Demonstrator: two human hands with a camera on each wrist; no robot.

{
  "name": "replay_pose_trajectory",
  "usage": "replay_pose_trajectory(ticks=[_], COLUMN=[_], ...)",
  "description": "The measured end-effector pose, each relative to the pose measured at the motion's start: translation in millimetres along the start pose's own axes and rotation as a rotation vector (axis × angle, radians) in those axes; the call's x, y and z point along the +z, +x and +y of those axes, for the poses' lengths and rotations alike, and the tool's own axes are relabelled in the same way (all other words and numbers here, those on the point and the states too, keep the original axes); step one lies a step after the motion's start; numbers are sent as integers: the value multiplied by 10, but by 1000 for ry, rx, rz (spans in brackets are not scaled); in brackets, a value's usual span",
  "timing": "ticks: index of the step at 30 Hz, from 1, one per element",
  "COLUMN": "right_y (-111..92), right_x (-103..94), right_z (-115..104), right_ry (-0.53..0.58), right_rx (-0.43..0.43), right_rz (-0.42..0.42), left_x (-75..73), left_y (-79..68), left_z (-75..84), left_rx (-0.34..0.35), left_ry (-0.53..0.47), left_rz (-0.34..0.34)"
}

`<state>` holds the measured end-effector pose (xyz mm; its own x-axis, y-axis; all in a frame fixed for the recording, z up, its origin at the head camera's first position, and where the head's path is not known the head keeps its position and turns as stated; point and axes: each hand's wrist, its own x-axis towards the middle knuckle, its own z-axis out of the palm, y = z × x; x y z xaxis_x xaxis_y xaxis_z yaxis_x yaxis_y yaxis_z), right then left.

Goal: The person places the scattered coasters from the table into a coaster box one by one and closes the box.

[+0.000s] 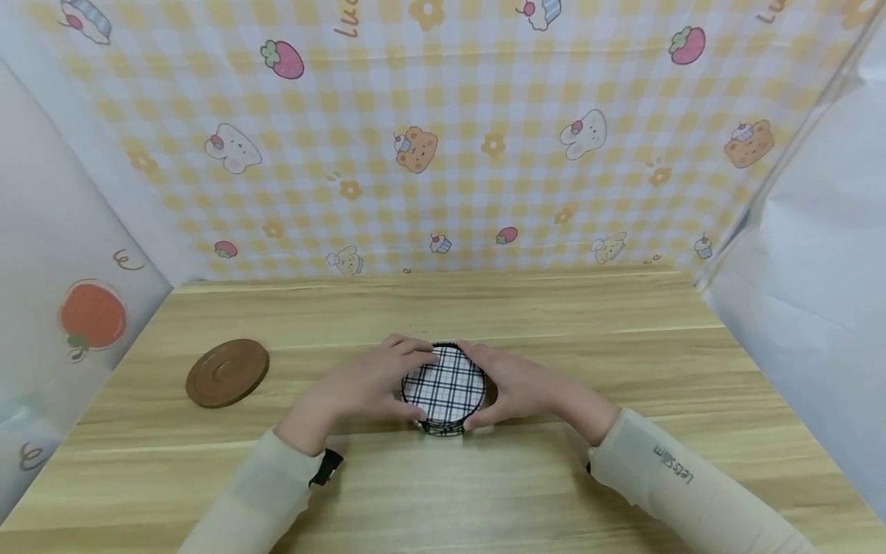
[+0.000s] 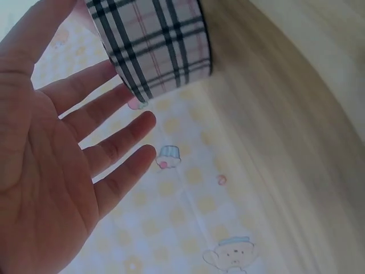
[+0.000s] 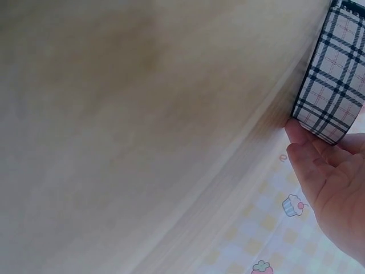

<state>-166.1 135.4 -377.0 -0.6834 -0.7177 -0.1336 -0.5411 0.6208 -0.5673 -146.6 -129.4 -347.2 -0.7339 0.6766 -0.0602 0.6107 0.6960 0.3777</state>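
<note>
A round plaid case (image 1: 444, 383), white with dark lines and black edging, stands in front of me between my two hands. My left hand (image 1: 367, 388) holds its left side, thumb at the front rim and fingertips at the back of the top. In the left wrist view two fingertips meet the lower edge of the plaid wall (image 2: 157, 43), while the other two fingers (image 2: 128, 180) are spread apart from it. My right hand (image 1: 519, 385) holds the right side, thumb in front and fingers behind. Toothed black trim (image 3: 349, 8) shows along one edge in the right wrist view.
A round brown wooden disc (image 1: 227, 373) lies on the wood-grain table (image 1: 443, 492) to the left. Behind the table rises a yellow checked backdrop (image 1: 457, 185) with cartoon prints. Pale walls (image 1: 824, 254) stand at both sides.
</note>
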Motion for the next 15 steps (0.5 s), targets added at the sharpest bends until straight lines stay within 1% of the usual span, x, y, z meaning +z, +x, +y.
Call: replay_pose_trajectory(ticks=[4, 9, 12, 15], right_y=[-13, -15, -10, -9], right_x=[-8, -1, 7, 11], right_z=[-1, 5, 15, 25], right_ry=[4, -12, -21, -28], right_rx=[-1, -3, -5, 0], right_rz=[4, 8, 13, 14], left_x=[-24, -5, 13, 5], left_y=[-76, -190, -293, -434], left_z=[-31, -110, -191, -301], left_rx=[16, 33, 13, -17], left_ry=[32, 61, 54, 50], left_rz=[27, 64, 88, 117])
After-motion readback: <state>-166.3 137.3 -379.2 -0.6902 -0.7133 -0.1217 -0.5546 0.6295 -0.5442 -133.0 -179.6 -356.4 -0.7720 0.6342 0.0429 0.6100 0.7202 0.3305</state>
